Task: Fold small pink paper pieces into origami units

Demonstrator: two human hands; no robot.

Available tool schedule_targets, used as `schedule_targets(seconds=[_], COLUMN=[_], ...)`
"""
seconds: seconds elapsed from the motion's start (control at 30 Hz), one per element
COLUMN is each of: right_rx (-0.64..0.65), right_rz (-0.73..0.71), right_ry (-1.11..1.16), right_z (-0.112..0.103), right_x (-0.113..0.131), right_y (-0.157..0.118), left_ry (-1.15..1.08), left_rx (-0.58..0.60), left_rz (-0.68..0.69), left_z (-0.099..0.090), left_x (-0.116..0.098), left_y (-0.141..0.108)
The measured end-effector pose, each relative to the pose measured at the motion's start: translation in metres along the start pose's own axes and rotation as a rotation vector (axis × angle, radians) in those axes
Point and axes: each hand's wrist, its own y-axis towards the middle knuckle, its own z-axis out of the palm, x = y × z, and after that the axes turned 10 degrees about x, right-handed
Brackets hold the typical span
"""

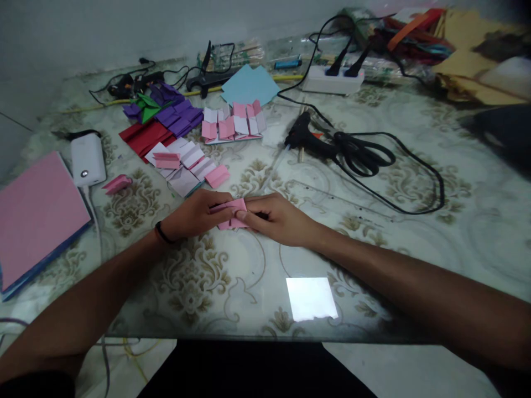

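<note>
And here we are, L grip and R grip meeting mid-surface, both pinching the same small folded pink paper, thumbs on top, tips close tog. The pc. sits btwn them, just over the patterned surface; fingers underneath mostly hidden, so can't tell their exact hold. Black band on the L wrist.

Just beyond the hands, a cluster of folded white-&-pink pcs., w/ red folded paper right behind it, then purple folded paper & a green pc.. R of those, a pink-&-white folded row, near light-blue sheets.

Over R, a black glue gun lies on its side, cord looped out beside it; a clear ruler lies flat, nearer the R forearm. Further back, a white power strip w/ two black plugs in it, plus a blue marker to its L.

Out L: loose pink folded pc., white device w/ a round button & cable, then a pink-topped sheet stack at the far L. Back R corner: yellowish paper, somewhat blurred.
</note>
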Motion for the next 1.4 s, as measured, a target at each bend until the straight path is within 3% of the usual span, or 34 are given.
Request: schedule_targets(seconds=[1.4], right_rx=[0.012], right_rz=[0.045], right_ry=[-0.015], right_z=[-0.0020], right_x=[0.0037], right_y=[-0.0016], left_ry=[0.036], left_rx=[-0.025], left_rz=[0.024], left_z=[-0.0001], left_x=[-0.0009], left_y=[0.0012])
